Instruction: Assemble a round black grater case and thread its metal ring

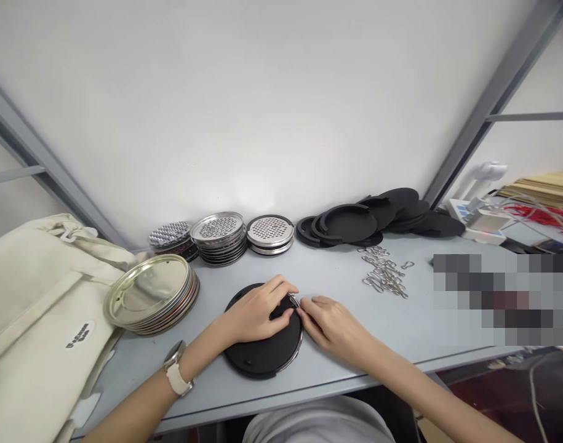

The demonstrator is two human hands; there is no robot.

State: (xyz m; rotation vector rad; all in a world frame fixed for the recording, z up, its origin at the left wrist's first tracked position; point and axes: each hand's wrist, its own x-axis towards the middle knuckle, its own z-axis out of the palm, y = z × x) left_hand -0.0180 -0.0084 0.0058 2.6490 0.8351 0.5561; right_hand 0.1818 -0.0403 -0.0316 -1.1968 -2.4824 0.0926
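1. Far left: a cream bag (pixel 36 307) with a dark-lettered label leans over the desk (pixel 336 271) edge.
2. Right of the bag: a stack of round metal plates (pixel 156 286), pale gold on top, sits on the desk.
3. Behind the plates: a stack of dimpled discs (pixel 169 237), near the wall.
4. Wristwatch (pixel 176 369) with a pale strap: worn on the left wrist.
5. Next along the wall: a taller stack of perforated discs (pixel 218 237).
6. Left hand (pixel 260 311): laid over the black disc (pixel 263 355), thumb and forefinger parted at its right side; firmness of grip cannot be told. The black disc lies flat near the front desk edge, with bright metal showing along its lower right rim.
7. Behind the hands: a low stack of perforated plates (pixel 271 232).
8. Right hand (pixel 330 323): thumb and forefinger pinched on a small metal clip (pixel 293 299) at the right edge of the black disc.
9. Beyond the right hand: overlapping black covers (pixel 350 223) against the wall; loose metal clips (pixel 385 274) scattered in front.
10. Far right: a white device (pixel 484 227), then red cord (pixel 544 215).
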